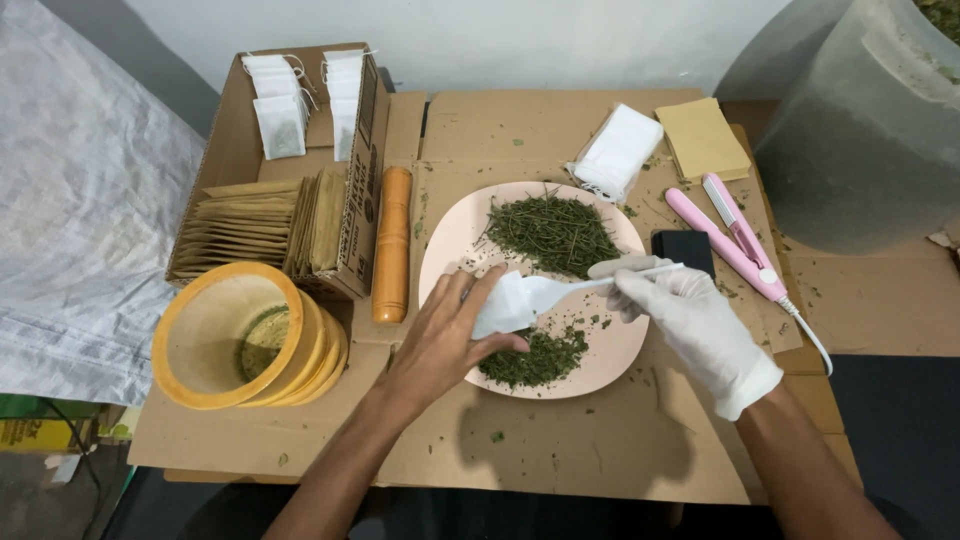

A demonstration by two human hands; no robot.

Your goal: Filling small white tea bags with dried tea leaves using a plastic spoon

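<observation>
Far left, a grey sack (90,220) lies beside the cardboard work surface. Next, an open box (355,170) holds tan envelopes (245,225), with filled white sachets (280,110) at its back end. In front of it sits a yellow mortar (225,335) with green residue inside, and a wooden pestle (392,245) lies just beside the box.

Centre: pink plate (450,235) with two piles of dried herb (550,232) — a big one at the far side, a smaller one near the front edge. The bare left hand (445,335) pinches a small white bag (505,305) over the plate, fingers closed on it, mouth toward the right. The gloved right hand (690,315) grips a white spoon (560,290), its bowl at or just inside the bag's mouth; cannot tell whether it is loaded.

Right: stack of empty bags (618,150), tan papers (702,138), a black block (683,250), a pink sealer (735,235) with cord, a large translucent tub (865,130).

Risks, as I judge them — herb spilling past the mouth if the bag sags or the spoon tips early; flakes already litter the cardboard. The thin bag could tear on the spoon's edge. A right elbow swing could snag the sealer cord.
</observation>
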